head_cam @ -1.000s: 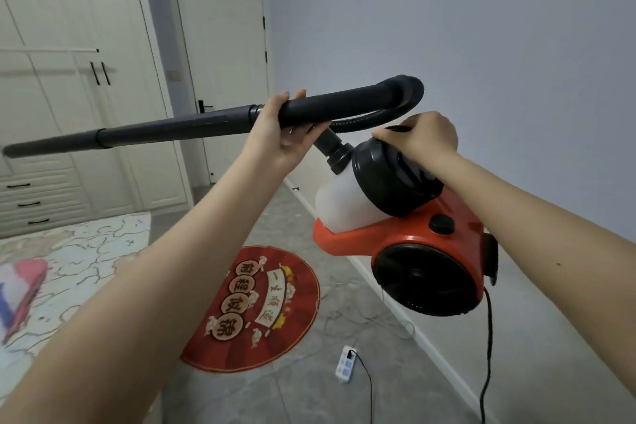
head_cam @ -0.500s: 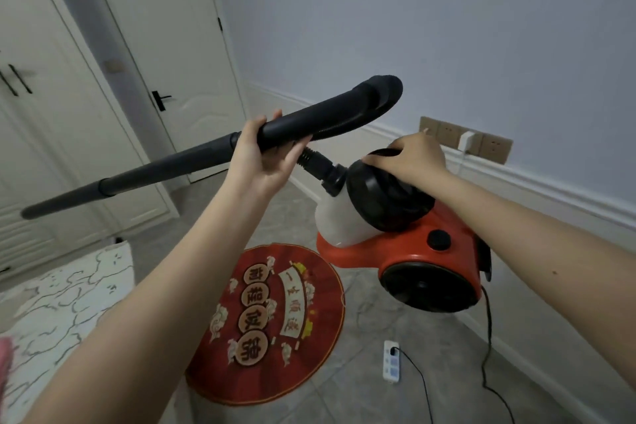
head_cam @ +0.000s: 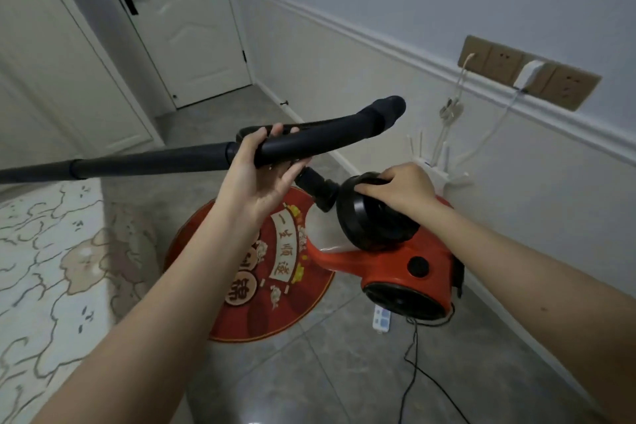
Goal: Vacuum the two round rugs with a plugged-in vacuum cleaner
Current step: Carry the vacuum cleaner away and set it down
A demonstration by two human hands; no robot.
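While left hand (head_cam: 261, 179) curls fingers round black wand (head_cam: 144, 163), wand held level, tip off frame left. Right hand (head_cam: 401, 188) grips black top of orange vacuum cleaner (head_cam: 395, 251), held off floor near right wall. Red round rug (head_cam: 272, 272) on grey floor below, centre. Black cord (head_cam: 411, 368) trails near white power strip (head_cam: 382, 318). Pale patterned mat (head_cam: 44, 268) left.

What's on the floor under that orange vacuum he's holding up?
Under the vacuum lie a white power strip, a black cord and the edge of the red round rug. The vacuum hides the strip's far end and where the cord joins it.
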